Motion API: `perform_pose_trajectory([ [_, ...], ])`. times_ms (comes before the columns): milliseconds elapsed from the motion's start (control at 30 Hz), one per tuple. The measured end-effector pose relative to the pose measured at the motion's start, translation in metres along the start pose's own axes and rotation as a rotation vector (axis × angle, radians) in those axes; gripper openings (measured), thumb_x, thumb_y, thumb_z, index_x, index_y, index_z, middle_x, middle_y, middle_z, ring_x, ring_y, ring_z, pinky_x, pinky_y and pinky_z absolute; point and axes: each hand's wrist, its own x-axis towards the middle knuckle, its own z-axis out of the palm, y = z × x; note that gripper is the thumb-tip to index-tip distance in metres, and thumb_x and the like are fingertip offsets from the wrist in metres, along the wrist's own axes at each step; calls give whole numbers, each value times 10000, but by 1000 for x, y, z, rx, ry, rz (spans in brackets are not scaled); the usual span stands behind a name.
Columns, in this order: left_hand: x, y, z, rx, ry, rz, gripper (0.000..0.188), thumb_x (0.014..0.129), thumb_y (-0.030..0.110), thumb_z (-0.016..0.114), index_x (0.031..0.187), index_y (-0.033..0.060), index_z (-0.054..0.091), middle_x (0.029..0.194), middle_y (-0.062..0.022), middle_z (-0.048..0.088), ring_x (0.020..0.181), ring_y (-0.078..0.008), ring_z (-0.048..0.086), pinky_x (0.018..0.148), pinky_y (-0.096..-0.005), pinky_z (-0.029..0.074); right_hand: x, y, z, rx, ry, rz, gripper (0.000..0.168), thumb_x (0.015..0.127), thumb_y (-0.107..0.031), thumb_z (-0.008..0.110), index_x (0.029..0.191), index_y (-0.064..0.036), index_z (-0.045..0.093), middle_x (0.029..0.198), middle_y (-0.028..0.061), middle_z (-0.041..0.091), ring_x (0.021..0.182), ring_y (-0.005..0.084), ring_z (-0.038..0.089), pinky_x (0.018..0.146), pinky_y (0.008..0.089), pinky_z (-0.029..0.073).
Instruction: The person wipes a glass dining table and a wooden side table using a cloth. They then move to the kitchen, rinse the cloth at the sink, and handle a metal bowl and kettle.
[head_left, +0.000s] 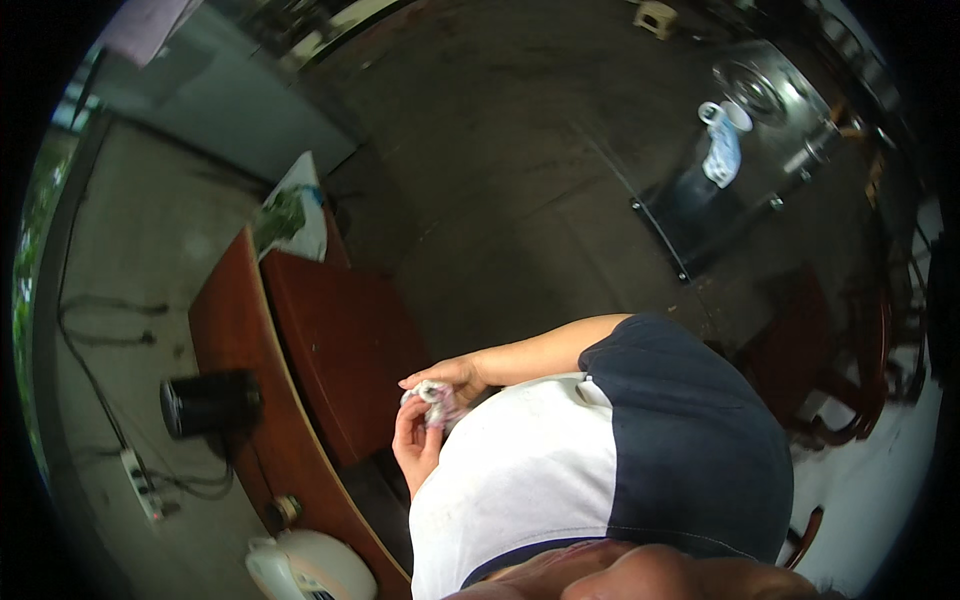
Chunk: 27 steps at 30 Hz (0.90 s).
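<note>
A small bundle of crumpled white and pink cloth (442, 409) is held before my belly; what it is exactly cannot be told. My right hand (461, 375) holds it from the far side, its forearm bent across in front of me. The fingers of my left hand (416, 442) pinch the near side of the same bundle. My shirt hides the left forearm and part of the cloth. Just beyond both hands stands a reddish-brown box-like piece of furniture (337, 337), against a wooden table (289, 405).
The table carries a black cylindrical appliance (210, 403), a small jar (285, 510) and a white appliance (315, 562). A power strip (141, 484) and cables run along the wall. A bag of greens (292, 221) stands behind. A dark glass-topped table (697, 225) and wooden chair (855, 409) are at right.
</note>
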Motion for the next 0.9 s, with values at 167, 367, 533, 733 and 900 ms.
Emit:
perform_pose_trajectory([
  [167, 72, 23, 33, 132, -205, 112, 273, 787, -66, 518, 1054, -9, 518, 1224, -92, 451, 1098, -160, 445, 908, -277, 363, -90, -29, -40, 38, 416, -397, 256, 830, -225, 551, 990, -34, 611, 901, 73, 629, 774, 152, 599, 662, 295, 498],
  [367, 134, 8, 18, 255, -226, -62, 171, 845, -15, 494, 1009, -19, 541, 974, -84, 599, 905, -143, 553, 822, -248, 430, -236, -18, -93, -472, 1309, -1026, 204, 793, -165, 614, 954, -40, 612, 916, 69, 607, 819, 135, 575, 718, 270, 473],
  [533, 194, -38, -10, 176, -290, -152, 144, 857, -4, 491, 992, -31, 538, 919, -99, 605, 858, -138, 567, 801, -240, 448, -372, 44, -118, -491, 2490, -683, 281, 650, -173, 702, 913, -100, 635, 833, 131, 636, 779, 253, 618, 691, 335, 480],
  [733, 280, -42, -22, 154, -349, -161, 148, 862, -4, 484, 997, -42, 532, 920, -102, 604, 849, -132, 567, 797, -232, 452, -365, 54, -227, -336, 2967, 192, 244, 686, -77, 521, 908, -16, 604, 955, 208, 567, 927, 356, 539, 795, 399, 448],
  [900, 343, -50, -36, 134, -412, -157, 146, 860, -1, 489, 994, -44, 528, 918, -101, 603, 854, -133, 574, 794, -236, 458, -308, -95, -265, -678, 2635, -15, 206, 663, -199, 619, 844, -103, 643, 824, 151, 619, 776, 315, 603, 686, 388, 482],
])
